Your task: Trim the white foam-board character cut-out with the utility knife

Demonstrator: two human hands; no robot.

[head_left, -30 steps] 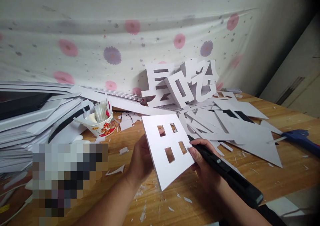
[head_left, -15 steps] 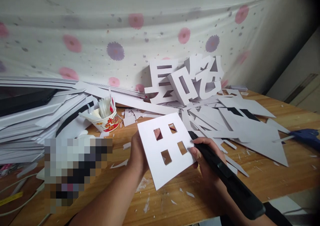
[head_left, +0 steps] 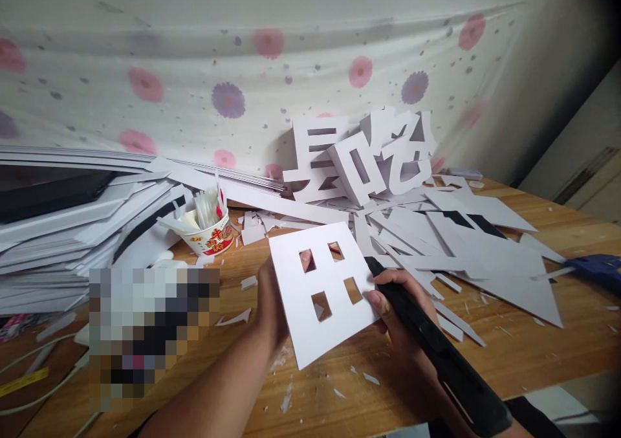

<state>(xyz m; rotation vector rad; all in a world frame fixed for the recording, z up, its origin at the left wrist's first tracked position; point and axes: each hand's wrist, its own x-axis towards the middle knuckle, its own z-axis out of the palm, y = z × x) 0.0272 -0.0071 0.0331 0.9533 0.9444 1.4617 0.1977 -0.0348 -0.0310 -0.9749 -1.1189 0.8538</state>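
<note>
A white foam board square [head_left: 323, 281] with four square cut-outs is held tilted above the wooden table. My left hand [head_left: 272, 299] grips it from behind at its left edge, and a fingertip shows through the upper left hole. My right hand [head_left: 400, 305] holds a long black-handled cutter [head_left: 436, 344], its front end near the board's right edge. The right thumb also touches that edge. The cutter's blade cannot be made out. Most of the left fingers are hidden behind the board.
White cut-out characters [head_left: 320, 160] stand against the flowered curtain. Board offcuts [head_left: 514, 276] cover the right, near a blue glue gun [head_left: 594, 270]. A paper cup of sticks [head_left: 211, 237] and stacked boards [head_left: 87, 237] are at left. Scraps dot the wooden table [head_left: 272, 399].
The view has shifted slightly. The board has turned a little in my hands, and the cutter's rear end has swung slightly down and left.
</note>
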